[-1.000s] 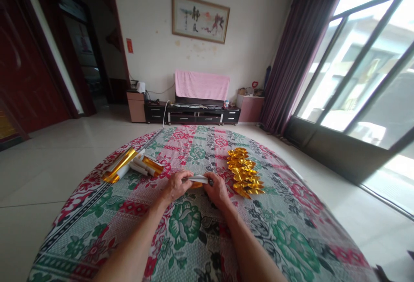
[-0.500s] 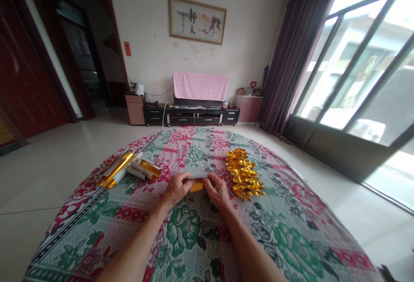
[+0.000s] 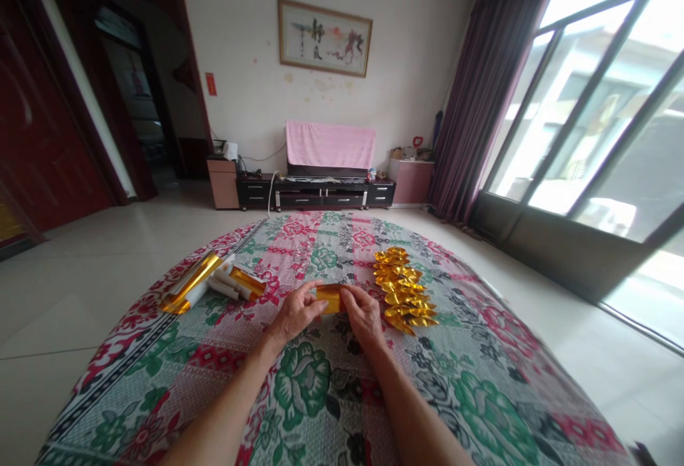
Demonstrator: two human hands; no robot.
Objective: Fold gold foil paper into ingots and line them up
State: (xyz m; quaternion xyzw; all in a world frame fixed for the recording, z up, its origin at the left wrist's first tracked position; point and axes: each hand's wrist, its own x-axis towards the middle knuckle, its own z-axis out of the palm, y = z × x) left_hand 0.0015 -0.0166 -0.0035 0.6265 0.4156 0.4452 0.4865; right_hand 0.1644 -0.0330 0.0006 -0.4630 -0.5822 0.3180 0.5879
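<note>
Between my two hands is a small sheet of gold foil paper, its shiny side facing me. My left hand pinches its left end with thumb and fingers. The right end is gripped by my right hand, thumb in front. Just right of that hand lies a row of folded gold paper pieces with pointed ends, overlapping one another. Off to the left, curled gold and white foil sheets lie in a loose pile.
A patterned floral cloth covers the round table under my hands. Beyond it stand a low black TV cabinet and a pink cloth draped over something. A purple curtain and large windows are on the right.
The paper in my hands has turned from showing a pale upper strip to showing a broader gold face. My hands stay in nearly the same place.
</note>
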